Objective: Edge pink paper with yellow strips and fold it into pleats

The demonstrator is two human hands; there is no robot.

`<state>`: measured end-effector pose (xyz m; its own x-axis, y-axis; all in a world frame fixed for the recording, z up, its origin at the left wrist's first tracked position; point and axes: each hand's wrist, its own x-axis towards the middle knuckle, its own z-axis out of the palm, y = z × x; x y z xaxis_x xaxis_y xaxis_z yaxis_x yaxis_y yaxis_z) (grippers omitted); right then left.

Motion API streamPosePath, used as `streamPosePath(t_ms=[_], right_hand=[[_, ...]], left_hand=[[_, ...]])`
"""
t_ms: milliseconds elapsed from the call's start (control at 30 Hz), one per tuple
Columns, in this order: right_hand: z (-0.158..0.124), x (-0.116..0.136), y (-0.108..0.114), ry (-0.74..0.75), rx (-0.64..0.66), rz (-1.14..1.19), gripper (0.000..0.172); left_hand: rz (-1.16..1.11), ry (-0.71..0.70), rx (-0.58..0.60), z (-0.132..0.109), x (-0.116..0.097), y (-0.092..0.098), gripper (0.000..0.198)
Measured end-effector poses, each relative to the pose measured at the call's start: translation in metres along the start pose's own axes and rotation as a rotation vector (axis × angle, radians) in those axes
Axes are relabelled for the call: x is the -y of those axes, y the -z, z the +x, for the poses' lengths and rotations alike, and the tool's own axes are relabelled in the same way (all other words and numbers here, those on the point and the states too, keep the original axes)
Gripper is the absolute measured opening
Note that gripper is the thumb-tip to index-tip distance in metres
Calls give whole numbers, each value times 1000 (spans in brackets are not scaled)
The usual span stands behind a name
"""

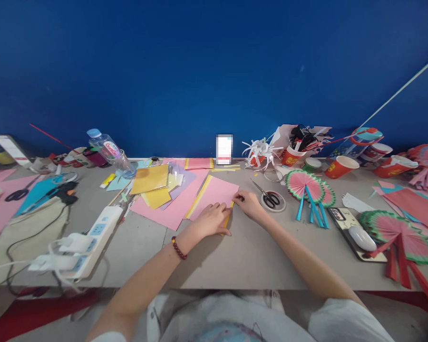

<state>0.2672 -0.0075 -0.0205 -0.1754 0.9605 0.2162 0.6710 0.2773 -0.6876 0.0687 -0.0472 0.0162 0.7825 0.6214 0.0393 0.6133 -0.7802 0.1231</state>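
Observation:
A pink paper sheet (216, 192) lies on the table in front of me, with a yellow strip (199, 194) along its left edge. Another yellow strip (227, 222) runs along its right edge, partly under my left hand. My left hand (214, 219) rests flat on the sheet, fingers stretched and thumb out to the right. My right hand (248, 203) pinches at the sheet's right edge, at the upper end of that yellow strip; its fingertips partly hide the spot. Black-handled scissors (271, 198) lie inside a roll of tape (283, 204), just right of my right hand.
Pink sheets (164, 216) and packed yellow paper (150, 179) lie left. A power strip (98, 242) and water bottle (110, 152) are farther left. A phone (224, 149) stands against the blue wall. Paper fans (305, 185), cups (342, 166) and a phone (337, 216) with an earbud case occupy the right.

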Motion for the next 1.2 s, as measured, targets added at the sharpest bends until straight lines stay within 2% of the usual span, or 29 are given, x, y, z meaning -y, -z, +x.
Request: streamPosePath(t_ms=[167,400,667,900,1033,1200], right_hand=[[0,0,3,-11,-7,2,6],[1,0,1,-13,-27,-26,7],[2,2,1,-19,-26,-40,8],[5,-5,-1,-10,-90,-47,7],[7,-15,4,-12,-184,0,8],[3,-15,7,75,-211,-40,11]], left_hand=[[-37,33,16,3,-1,4,64],[-43,20,-8,2,3,-5,70],[-45,19,-8,1,4,-6,69],[-44,20,-27,0,5,-10,72],[-62,33,-20,1,6,-11,75],[-68,32,-22,1,7,-9,74]])
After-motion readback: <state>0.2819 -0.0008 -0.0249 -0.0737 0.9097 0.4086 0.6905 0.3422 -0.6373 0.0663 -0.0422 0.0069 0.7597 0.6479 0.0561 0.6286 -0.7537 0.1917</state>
